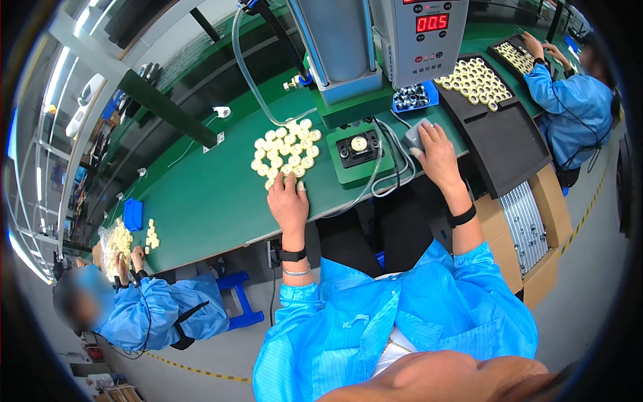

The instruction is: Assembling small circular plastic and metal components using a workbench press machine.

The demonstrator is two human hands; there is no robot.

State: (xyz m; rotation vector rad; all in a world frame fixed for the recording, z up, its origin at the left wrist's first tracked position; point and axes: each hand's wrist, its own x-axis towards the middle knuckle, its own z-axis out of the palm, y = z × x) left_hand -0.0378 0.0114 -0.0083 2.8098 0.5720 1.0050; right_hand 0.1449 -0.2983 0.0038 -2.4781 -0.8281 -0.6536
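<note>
My left hand (289, 204) lies palm down at the near edge of a loose cluster of cream round parts (284, 149); its fingers are extended and the fingertips touch the closest ones. Whether one part sits under the fingers is hidden. On the right, my right hand (439, 155) is around the near right side of a small grey box (416, 136) with a cable, thumb and fingers against it. Between my hands, a green press base (343, 173) carries a black fixture (346, 157) with one cream round part (359, 144) seated in it.
Above the fixture stands a press (335, 47) with a grey control box (422, 57). Hoses and cables cross the front edge. A blue bin (429, 100) of metal parts and a black tray (509, 144) lie right. Co-workers sit left (161, 311) and far right (569, 100).
</note>
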